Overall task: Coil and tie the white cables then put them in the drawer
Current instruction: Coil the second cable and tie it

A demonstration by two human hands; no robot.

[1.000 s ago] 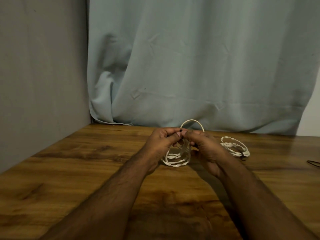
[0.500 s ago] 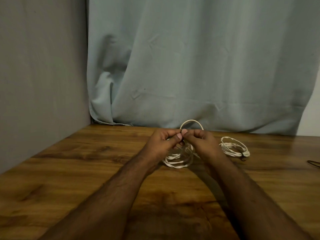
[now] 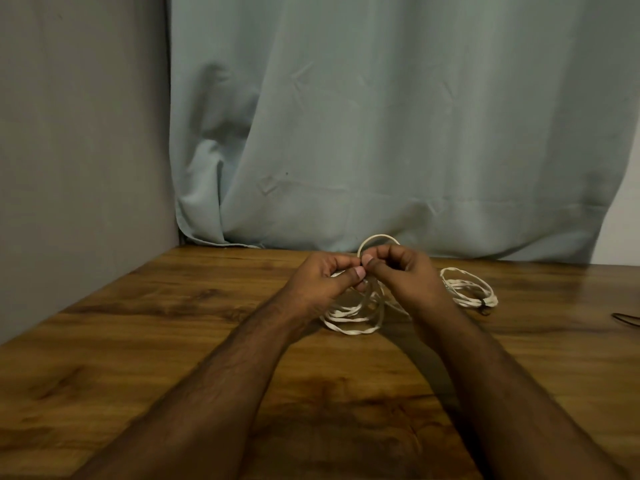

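While my left hand (image 3: 323, 280) and right hand (image 3: 403, 271) meet thumb to thumb above the brown wooden table (image 3: 173, 341), both pinch the half-coiled white cable (image 3: 353, 318), whose loops lie flat just beneath and between my wrists, with one loop arching upright past my fingertips toward the pale blue curtain (image 3: 381, 133). What my curled fingers grip at the pinch is hidden. Just right of my right hand lies a second, tied white cable coil (image 3: 469, 289), long axis left to right.
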